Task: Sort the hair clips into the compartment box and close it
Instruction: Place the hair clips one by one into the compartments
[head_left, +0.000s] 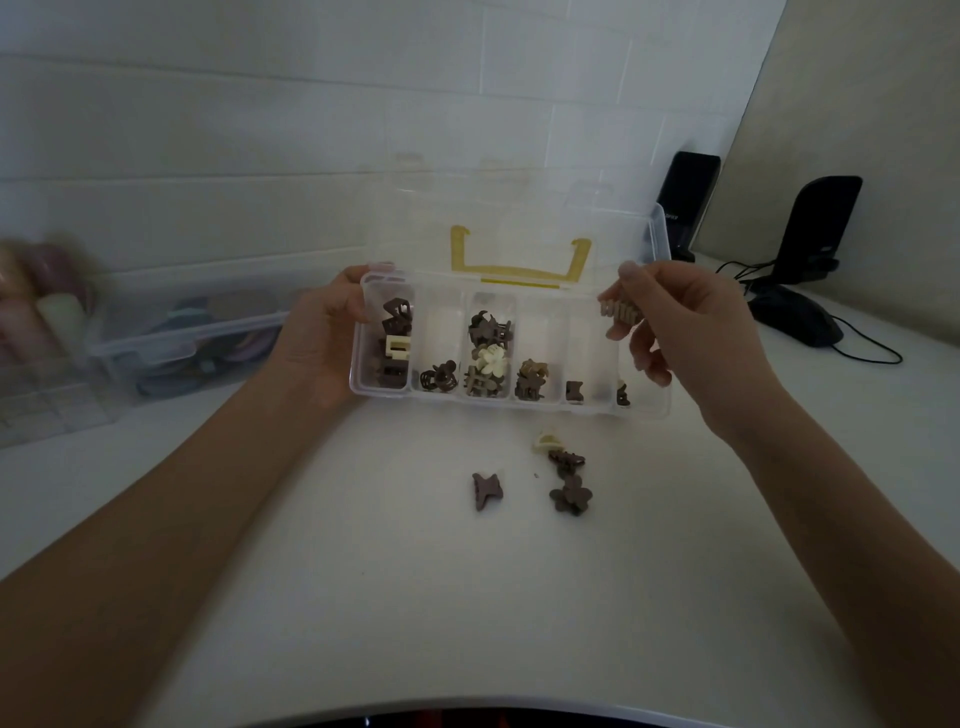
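Note:
A clear compartment box (644, 410) with a yellow handle (519, 270) on its raised lid is tilted up off the white table. My left hand (317, 332) grips its left end. Several of its compartments hold brown, tan and cream hair clips (488, 358). My right hand (675, 322) pinches a tan claw clip (618, 310) over the box's right end. On the table in front of the box lie a brown butterfly clip (486, 490), a brown flower clip (570, 496), another brown clip (567, 460) and a cream clip (546, 442).
A clear storage box (192, 332) with pastel items stands at the left, with blurred objects (41, 296) beside it. Two black speakers (691, 202) (821, 228) and a black mouse (795, 314) with cables sit at the back right. The table's front edge curves near me.

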